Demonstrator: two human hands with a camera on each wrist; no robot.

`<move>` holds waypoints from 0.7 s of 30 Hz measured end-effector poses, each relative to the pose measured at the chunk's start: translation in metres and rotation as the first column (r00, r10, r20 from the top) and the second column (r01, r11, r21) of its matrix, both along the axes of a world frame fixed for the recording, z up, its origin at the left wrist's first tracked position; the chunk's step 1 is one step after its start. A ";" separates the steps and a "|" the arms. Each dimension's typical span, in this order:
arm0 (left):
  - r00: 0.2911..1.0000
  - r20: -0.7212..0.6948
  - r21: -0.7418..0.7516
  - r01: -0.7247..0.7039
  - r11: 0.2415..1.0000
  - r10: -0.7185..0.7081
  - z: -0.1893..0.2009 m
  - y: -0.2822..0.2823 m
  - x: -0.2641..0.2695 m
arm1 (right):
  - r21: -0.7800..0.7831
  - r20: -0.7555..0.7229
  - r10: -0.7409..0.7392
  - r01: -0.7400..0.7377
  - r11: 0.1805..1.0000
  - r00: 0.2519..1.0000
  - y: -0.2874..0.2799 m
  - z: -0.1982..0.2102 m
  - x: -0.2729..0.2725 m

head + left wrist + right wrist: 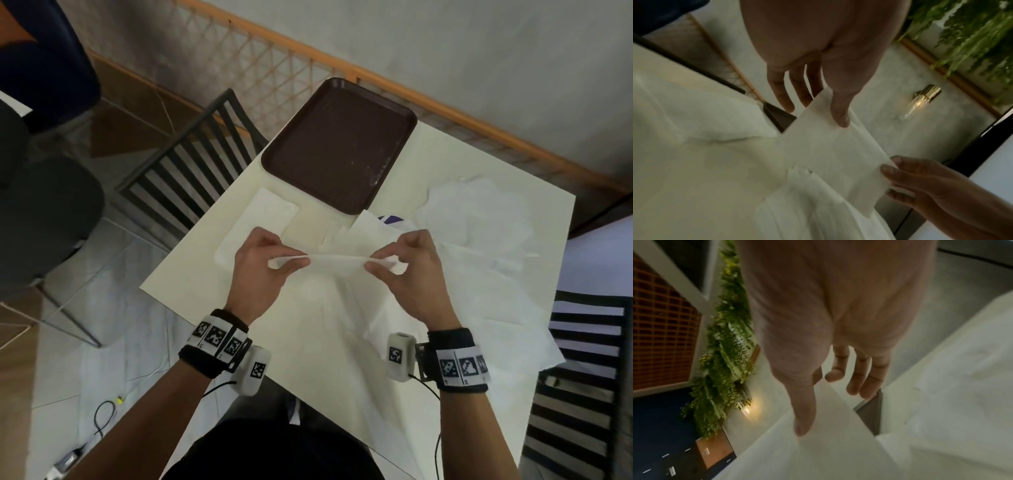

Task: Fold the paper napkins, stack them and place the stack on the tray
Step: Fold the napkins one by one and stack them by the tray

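We see a square cream table (205,274) bearing a dark brown plastic tray (339,144), folded white napkins (257,219) and loose unfolded ones (479,240).

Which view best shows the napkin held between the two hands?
The left wrist view: the held napkin lies broad and flat there, the left hand pinching one end, the right hand the other. The head view shows it only edge-on, a thin strip. The right wrist view shows one blurred end under the thumb.
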State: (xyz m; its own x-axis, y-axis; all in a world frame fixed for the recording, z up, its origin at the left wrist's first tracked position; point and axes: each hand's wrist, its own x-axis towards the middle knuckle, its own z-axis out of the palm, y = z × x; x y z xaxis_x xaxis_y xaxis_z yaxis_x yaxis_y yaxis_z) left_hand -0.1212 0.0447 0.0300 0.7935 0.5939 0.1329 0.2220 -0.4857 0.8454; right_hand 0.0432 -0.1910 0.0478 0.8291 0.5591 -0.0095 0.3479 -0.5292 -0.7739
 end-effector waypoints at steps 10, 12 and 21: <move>0.973 -0.121 -0.204 -0.218 0.954 0.196 0.003 0.058 -0.014 | 0.113 -0.344 0.080 -0.043 0.993 0.936 0.101 0.006 0.035; 0.948 -0.194 -0.178 -0.286 0.942 0.251 -0.007 0.071 -0.018 | 0.070 -0.295 0.054 -0.035 0.997 0.954 0.132 -0.009 0.042; 0.836 -0.422 -0.032 -0.399 0.916 0.350 -0.070 0.116 -0.021 | -0.183 -0.157 0.090 -0.118 0.976 0.984 0.243 -0.075 0.049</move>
State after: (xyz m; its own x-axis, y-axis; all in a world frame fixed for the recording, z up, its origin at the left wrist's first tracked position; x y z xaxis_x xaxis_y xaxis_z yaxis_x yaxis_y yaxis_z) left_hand -0.1423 0.1606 -0.0405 0.4764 0.8476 -0.2338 0.6972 -0.2022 0.6878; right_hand 0.0923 0.0515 -0.0275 0.7479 0.6184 -0.2411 0.2994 -0.6385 -0.7090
